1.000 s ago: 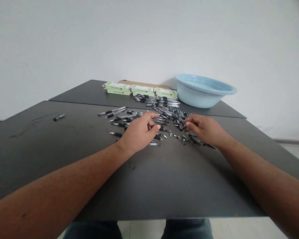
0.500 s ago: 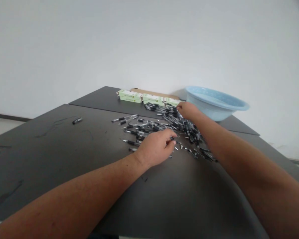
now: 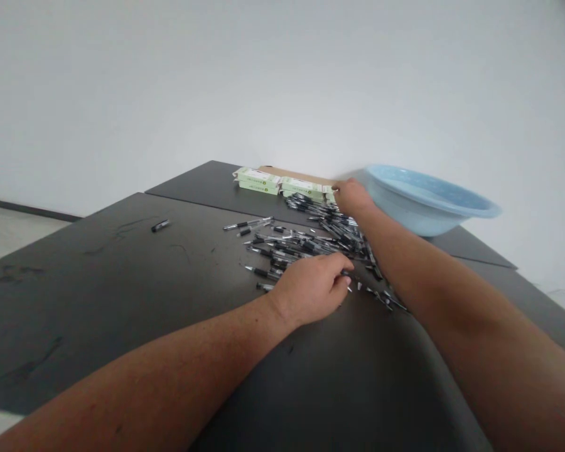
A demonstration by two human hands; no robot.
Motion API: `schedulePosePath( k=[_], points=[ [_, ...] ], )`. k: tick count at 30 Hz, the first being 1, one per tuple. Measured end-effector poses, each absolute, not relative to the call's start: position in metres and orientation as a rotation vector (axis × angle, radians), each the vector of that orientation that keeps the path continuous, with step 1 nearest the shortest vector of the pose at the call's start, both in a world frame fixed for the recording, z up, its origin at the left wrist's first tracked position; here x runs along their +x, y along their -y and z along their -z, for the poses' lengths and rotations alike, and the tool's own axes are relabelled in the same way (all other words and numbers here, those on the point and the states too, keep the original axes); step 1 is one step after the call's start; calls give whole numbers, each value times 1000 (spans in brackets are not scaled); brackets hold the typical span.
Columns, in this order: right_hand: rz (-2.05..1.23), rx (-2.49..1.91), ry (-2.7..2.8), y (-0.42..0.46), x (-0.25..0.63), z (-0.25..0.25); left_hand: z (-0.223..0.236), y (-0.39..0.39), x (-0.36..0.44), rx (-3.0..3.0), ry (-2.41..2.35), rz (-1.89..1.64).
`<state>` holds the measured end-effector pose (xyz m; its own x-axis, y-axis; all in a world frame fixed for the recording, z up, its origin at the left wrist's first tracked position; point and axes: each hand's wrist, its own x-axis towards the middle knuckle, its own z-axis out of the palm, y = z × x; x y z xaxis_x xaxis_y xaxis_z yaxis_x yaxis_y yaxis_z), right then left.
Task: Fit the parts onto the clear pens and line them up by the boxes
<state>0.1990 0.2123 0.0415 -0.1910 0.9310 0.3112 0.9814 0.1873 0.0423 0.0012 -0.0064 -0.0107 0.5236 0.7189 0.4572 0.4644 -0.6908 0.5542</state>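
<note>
My left hand (image 3: 311, 285) rests low over the near side of a spread of pens (image 3: 282, 245) with clear barrels and black grips. Its thumb and index finger are pinched round a pen (image 3: 345, 273), of which only a dark bit and a thin tip show. Farther off, my right hand (image 3: 352, 196) reaches across the heaped pens (image 3: 343, 229) beside the rightmost green-and-white box (image 3: 330, 194), partly covering it. The right fingers are curled together, and what they hold, if anything, is hidden.
Stacked green-and-white boxes (image 3: 258, 180) line the back, before a flat brown cardboard piece (image 3: 296, 174). A light blue basin (image 3: 419, 210) stands at the back right. A short dark pen cap (image 3: 161, 225) lies alone on the left of the dark table (image 3: 122, 282).
My right hand has shifted left against the boxes and now covers more of the rightmost one. The left hand stays low by the pens, still pinched. The whole view has swung slightly left.
</note>
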Motion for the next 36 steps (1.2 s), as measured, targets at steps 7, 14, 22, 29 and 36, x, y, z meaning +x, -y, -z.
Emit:
schedulePosePath(
  k=[7,14,22,29,36],
  points=[
    [455,-1729,2133,-112,257,-56,11,4,2,2387,-964,-1007],
    [372,-1726,2040,-19,319,-54,11,2,1,2361,-981,-1017],
    [282,-1803,1936,-1,363,-16,7,0,-3,2392,-1017,-1035],
    [184,-1786,1919,5,364,-14,2,-2,-6,2485,-1128,-926],
    [118,-1815,1931,13,356,-23,2,-6,-8,2495,-1182,-914]
  ],
)
